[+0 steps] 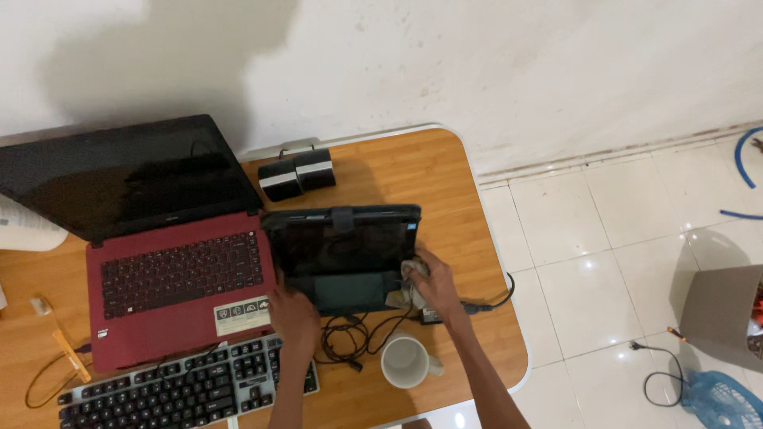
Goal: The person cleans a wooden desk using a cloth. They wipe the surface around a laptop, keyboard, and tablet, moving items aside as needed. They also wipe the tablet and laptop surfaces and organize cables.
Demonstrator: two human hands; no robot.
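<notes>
A small black tablet (343, 248) in a case stands propped open near the middle of the desk (445, 171), just right of the red laptop (167, 262), its dark screen tilted back and its lower flap lying flat toward the person.

The right hand (433, 286) presses a crumpled pale cloth (413, 280) against the lower right corner of the tablet, where screen meets flap; the fingers are closed around the cloth. The left hand (292, 314) rests at the lower left corner of the flap, beside the laptop's front right corner. It seems to steady the tablet, but whether it grips the edge or only lies flat on it cannot be told from here.

As a judgement, the wiping is under way rather than finished: the cloth sits at one corner only, and the pictures cannot show how much of the screen is already clean, since the glass is dark and reflective all over. The left part of the screen and the flap have no cloth on them now.

Around the hands: a tangle of black cable (350, 338) lies on the desk just in front of the tablet, a white mug (407, 361) stands near the front edge, and a black keyboard (183, 389) lies along the front edge left of it, partly under the left forearm. Two small black speakers (298, 173) sit at the back edge, behind the tablet. The laptop is open with its screen off.
</notes>
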